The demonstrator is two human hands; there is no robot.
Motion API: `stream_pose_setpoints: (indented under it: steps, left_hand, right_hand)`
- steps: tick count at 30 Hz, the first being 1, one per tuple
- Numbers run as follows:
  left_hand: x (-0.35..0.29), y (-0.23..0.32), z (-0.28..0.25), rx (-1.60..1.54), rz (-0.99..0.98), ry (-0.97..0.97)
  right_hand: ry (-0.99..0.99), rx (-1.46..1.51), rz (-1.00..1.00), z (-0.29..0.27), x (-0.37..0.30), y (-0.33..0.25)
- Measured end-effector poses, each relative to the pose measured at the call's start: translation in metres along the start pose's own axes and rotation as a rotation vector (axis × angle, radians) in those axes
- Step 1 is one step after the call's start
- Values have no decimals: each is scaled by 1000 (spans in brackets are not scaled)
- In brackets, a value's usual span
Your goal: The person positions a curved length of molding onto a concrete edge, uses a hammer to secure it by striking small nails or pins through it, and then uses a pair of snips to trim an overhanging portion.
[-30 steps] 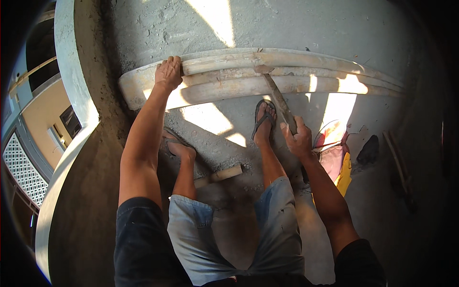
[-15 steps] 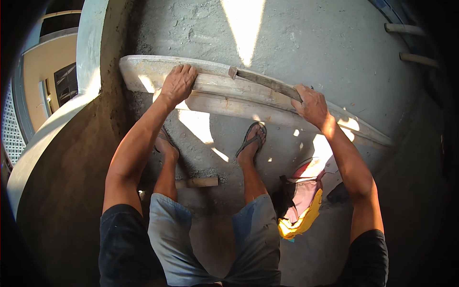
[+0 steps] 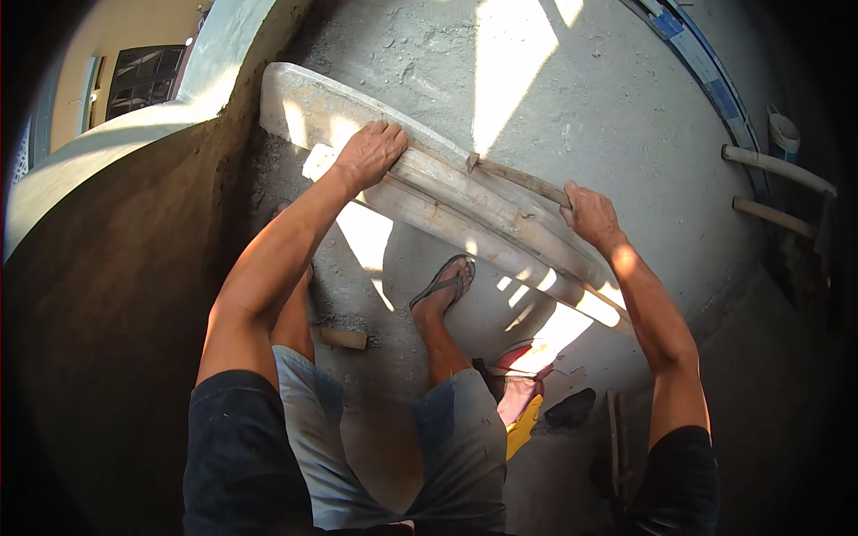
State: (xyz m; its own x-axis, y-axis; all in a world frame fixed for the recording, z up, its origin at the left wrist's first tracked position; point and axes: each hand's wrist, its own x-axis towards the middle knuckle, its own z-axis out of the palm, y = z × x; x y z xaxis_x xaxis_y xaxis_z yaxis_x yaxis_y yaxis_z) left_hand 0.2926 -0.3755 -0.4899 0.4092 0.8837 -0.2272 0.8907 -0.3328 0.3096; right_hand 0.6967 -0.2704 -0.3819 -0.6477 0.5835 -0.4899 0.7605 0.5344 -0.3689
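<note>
A long pale wooden board (image 3: 451,188) with raised lengthwise battens slants across in front of me, its far left end against the foot of the wall. My left hand (image 3: 371,154) is closed over its upper edge, left of the middle. In my right hand (image 3: 592,214) is the handle of a hammer (image 3: 523,181). The hammer's small head points left, near the board's far edge; I cannot tell whether it touches the wood. Bright sun patches lie on the board's lower battens.
A curved plastered wall (image 3: 107,214) rises at left. My sandalled foot (image 3: 451,281) stands below the board. Pink and yellow cloth (image 3: 521,406) and a short wood piece (image 3: 344,338) lie on the rough floor. At right are two poles (image 3: 778,165) and a white bucket (image 3: 784,134).
The view has turned, and the board now slants more steeply, its right end lower in the picture. Both hands keep their holds on board and hammer. The bucket has come into view.
</note>
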Motion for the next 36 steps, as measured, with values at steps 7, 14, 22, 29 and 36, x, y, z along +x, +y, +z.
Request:
stream_pose_setpoints:
  steps: [7, 14, 22, 29, 36]
  left_hand:
    - [-3, -7, -2, -24, -11, -31]
    - [1, -6, -12, -86, -10, -88]
    - [42, -8, -20, -2, -6, -164]
    - [36, -17, -18, 15, -70, -217]
    - [32, -16, -19, -40, -58, -136]
  right_hand:
    - [281, 297, -227, -18, 9, -32]
    - [23, -57, 7, -32, 0, -37]
    - [41, -223, 323, -27, -15, 56]
    - [118, 141, 164, -40, -52, 23]
    - [410, 219, -45, -43, -51, -19]
